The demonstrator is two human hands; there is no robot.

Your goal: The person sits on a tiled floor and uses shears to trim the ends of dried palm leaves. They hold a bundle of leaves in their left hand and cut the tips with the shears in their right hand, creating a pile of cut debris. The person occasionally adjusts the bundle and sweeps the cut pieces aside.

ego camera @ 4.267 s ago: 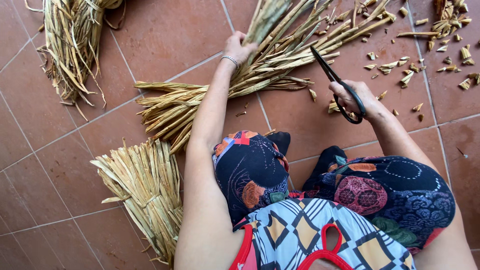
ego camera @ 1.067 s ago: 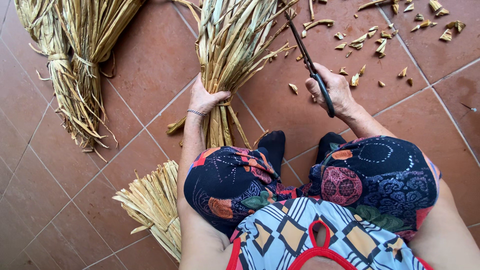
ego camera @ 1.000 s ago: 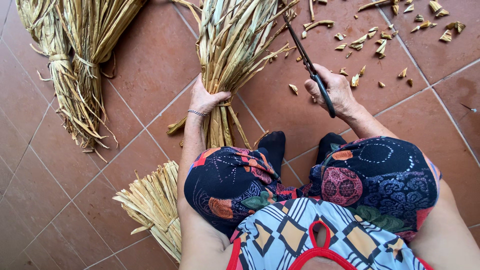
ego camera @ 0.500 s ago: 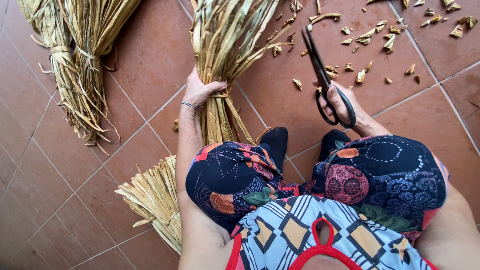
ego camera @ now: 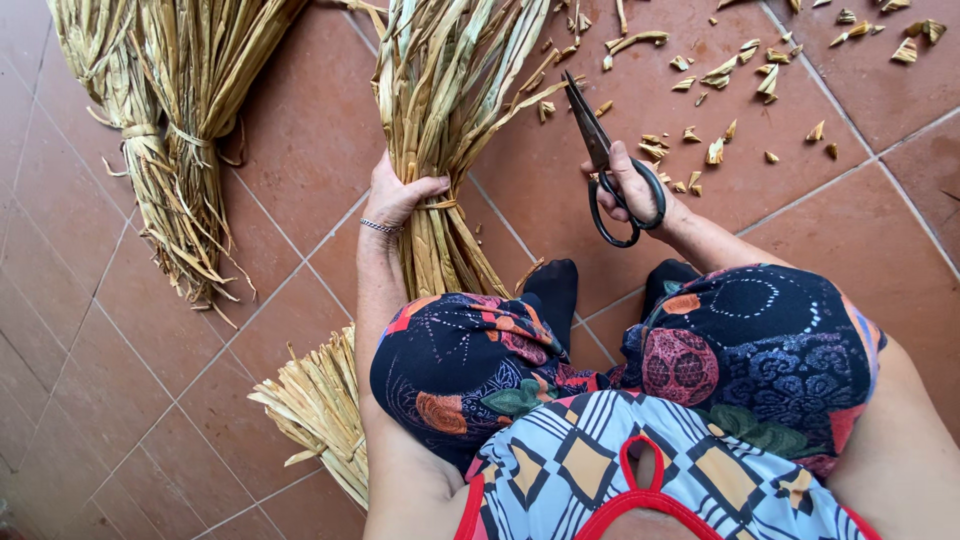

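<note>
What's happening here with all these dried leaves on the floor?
A seated person grips a bundle of dried leaves with the left hand, holding it on the tiled floor. The right hand holds black scissors beside the bundle, blades shut. Small cut scraps lie scattered to the right; tied bundles lie at left, another by the knee.

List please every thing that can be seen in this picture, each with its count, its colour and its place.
bundle of dried straw-coloured reeds: one, pale yellow-green, centre top, gripped near its tie.
tied dried reed bundles: two, tan, top left on the floor.
dried reed bundle: one, pale yellow, beside the left knee.
black metal scissors: one, black, right of centre, blades pointing up.
cut reed scraps: many, tan, scattered top right.
terracotta floor tiles: reddish brown, throughout.
left hand: grips the centre bundle.
right hand: holds the scissors.
</note>
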